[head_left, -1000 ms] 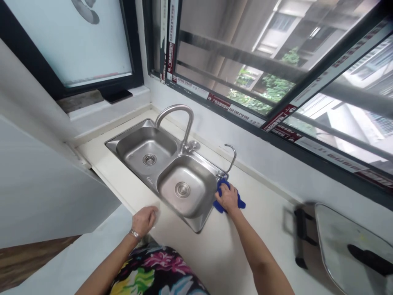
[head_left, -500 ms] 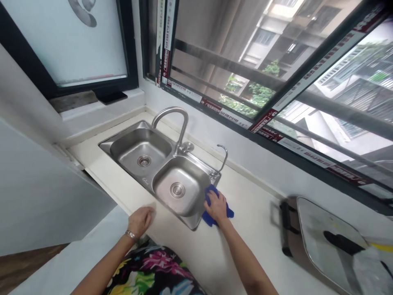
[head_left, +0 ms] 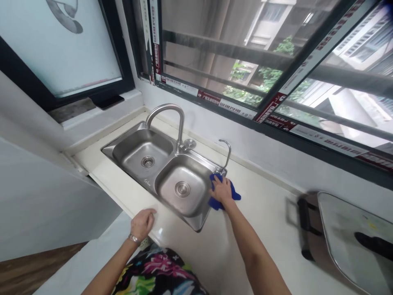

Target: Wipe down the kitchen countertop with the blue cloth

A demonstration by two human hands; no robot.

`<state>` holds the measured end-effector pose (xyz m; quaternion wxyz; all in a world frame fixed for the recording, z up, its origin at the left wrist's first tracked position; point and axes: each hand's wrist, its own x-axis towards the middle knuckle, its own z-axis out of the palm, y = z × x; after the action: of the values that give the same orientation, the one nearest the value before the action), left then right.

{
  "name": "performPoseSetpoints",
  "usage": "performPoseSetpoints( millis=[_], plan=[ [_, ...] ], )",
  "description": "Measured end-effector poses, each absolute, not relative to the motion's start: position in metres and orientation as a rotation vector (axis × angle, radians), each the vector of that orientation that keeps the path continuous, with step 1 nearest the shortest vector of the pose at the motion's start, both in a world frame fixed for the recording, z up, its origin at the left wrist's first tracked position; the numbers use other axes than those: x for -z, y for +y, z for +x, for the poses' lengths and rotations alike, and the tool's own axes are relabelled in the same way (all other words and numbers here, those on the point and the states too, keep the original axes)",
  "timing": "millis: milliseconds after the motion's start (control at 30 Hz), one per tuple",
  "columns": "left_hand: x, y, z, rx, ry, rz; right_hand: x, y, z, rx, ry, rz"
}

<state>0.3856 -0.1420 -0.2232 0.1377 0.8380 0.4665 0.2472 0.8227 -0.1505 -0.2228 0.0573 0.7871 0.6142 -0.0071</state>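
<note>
Fingers curled, my left hand (head_left: 143, 223) rests on the front edge of the pale countertop (head_left: 129, 200); nothing shows in it. My right hand (head_left: 221, 190) presses a blue cloth (head_left: 236, 196) onto the right rim of the double-bowl steel sink (head_left: 146, 185). The cloth is bunched under its fingers and sticks out on both sides of the hand. Just behind the cloth stands a thin curved tap (head_left: 229, 153), its base partly covered. Both sink bowls are in full view.
A large arched faucet (head_left: 181, 127) rises behind the sink's middle. A lidded electric pan (head_left: 340, 237) stands on the counter at right. A dark flat object (head_left: 107, 101) lies on the left ledge. The window frame (head_left: 211, 98) runs along the back.
My right hand has slid the cloth along the sink's right rim towards the thin tap at the back. My left hand stays at the counter edge. The view has shifted slightly.
</note>
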Motion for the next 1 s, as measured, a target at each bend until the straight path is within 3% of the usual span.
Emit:
performPoseSetpoints(
  millis=[500,1000],
  plan=[
    [0.22,-0.143,0.384,-0.739,1.357,2.433,0.228,-0.121,0.806,-0.089,1.762,2.417],
    [0.229,-0.142,0.381,-0.817,1.28,2.447,0.218,-0.217,0.794,-0.304,1.904,2.6]
  ],
)
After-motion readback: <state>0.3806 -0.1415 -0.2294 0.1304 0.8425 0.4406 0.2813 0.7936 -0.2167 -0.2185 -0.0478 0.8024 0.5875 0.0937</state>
